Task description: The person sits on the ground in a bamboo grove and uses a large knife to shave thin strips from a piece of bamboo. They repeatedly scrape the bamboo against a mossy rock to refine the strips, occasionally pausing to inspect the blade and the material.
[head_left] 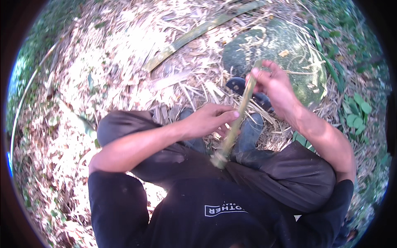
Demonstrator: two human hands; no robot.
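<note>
A narrow strip of green bamboo [243, 105] slants between my hands, with its lower end, slightly blurred, over my lap. Near its top end, my right hand [273, 84] is closed round it, thumb pressed against the side. My left hand [213, 119] holds it around the middle, with the thumb lying on the strip and the fingers curled beside it. Beneath the right hand is a dark, rounded object [236, 85] with small holes, partly covered, whose kind I cannot make out.
A large mossy stone [304, 62] with shavings on it lies ahead to the right. A longer split bamboo piece [198, 32] rests on the litter-covered ground [111, 53]. My boots [251, 129] are between my bent knees. Green plants [356, 111] grow at right.
</note>
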